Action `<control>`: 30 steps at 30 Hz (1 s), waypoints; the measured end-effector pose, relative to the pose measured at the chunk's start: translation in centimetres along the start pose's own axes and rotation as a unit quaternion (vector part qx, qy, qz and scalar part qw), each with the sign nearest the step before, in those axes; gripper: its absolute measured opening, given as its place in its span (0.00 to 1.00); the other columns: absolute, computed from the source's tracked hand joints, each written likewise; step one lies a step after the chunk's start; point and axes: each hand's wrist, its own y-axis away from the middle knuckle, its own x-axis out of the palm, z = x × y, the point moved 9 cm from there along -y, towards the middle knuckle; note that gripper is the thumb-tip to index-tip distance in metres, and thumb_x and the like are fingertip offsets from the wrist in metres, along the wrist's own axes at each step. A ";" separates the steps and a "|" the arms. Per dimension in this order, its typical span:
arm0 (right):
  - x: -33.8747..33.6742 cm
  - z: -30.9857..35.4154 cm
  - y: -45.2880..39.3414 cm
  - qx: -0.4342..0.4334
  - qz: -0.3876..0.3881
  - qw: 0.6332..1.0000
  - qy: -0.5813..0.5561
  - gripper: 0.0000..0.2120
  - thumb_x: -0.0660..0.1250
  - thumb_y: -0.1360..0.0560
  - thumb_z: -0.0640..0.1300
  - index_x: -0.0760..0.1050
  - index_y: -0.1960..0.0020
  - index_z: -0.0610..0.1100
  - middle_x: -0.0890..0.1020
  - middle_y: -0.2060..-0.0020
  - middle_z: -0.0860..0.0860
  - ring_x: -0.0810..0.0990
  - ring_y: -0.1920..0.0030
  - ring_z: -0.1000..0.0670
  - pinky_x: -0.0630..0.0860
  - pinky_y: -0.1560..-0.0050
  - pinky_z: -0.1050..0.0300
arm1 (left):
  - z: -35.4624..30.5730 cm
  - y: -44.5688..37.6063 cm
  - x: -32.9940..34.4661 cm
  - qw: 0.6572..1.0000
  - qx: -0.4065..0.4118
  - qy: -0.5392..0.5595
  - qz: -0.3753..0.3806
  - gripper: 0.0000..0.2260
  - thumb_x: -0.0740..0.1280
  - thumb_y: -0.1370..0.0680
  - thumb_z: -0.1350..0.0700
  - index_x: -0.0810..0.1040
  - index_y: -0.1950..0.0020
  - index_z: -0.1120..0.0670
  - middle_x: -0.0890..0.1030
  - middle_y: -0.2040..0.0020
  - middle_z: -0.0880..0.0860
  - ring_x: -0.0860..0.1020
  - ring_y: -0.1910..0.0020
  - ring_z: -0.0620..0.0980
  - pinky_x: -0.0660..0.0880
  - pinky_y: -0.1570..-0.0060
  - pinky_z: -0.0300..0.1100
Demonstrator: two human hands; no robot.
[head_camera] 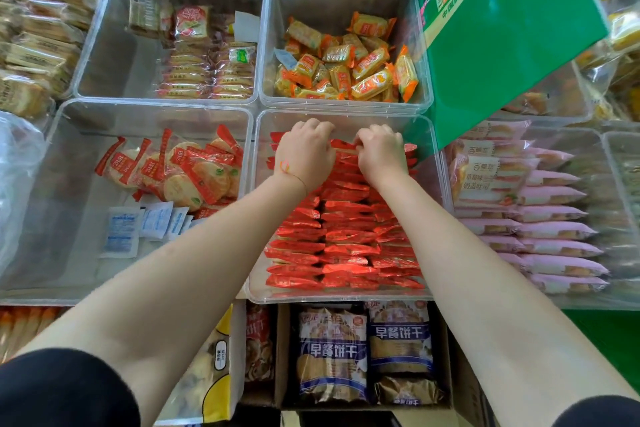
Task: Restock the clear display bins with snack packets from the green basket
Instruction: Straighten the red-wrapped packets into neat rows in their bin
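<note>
A clear bin (346, 296) in the middle front holds several rows of red snack packets (346, 236) standing on edge. My left hand (304, 152) and my right hand (379, 152) are both at the far end of those rows, fingers curled down onto the topmost red packets. Each hand grips or pinches packet edges; the fingertips are hidden behind the knuckles. No green basket shows; a green box (512, 28) stands at the upper right.
Around it are clear bins: orange-yellow packets (346, 69) behind, round crackers in red wrappers (180, 166) to the left, pink packets (540, 211) to the right. A cardboard box of biscuit bags (363, 354) sits below the shelf front.
</note>
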 end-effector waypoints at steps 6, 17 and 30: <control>0.2 -0.9 0.3 0.030 0.053 0.992 -0.110 0.09 0.65 0.22 0.42 0.83 0.48 0.49 0.80 0.47 0.47 0.72 0.39 0.43 0.66 0.39 0.48 | -0.1 -2.2 2.2 0.997 0.001 -0.060 0.050 0.12 0.62 0.22 0.56 0.81 0.41 0.55 0.80 0.43 0.55 0.74 0.41 0.58 0.72 0.45 0.50; -1.1 -0.3 0.4 0.043 -0.012 0.995 -0.087 0.07 0.60 0.20 0.38 0.76 0.47 0.46 0.81 0.49 0.49 0.76 0.46 0.44 0.63 0.47 0.50 | 0.1 -2.6 1.5 0.997 0.015 -0.082 0.003 0.09 0.64 0.23 0.58 0.82 0.48 0.57 0.83 0.51 0.58 0.78 0.48 0.60 0.69 0.46 0.48; -2.4 0.1 1.0 -0.019 -0.045 0.998 0.032 0.11 0.62 0.23 0.34 0.80 0.46 0.42 0.79 0.48 0.45 0.72 0.43 0.42 0.66 0.45 0.48 | 0.9 -1.9 0.9 0.992 -0.001 -0.122 -0.025 0.09 0.62 0.23 0.61 0.82 0.49 0.58 0.78 0.48 0.57 0.74 0.45 0.60 0.67 0.49 0.49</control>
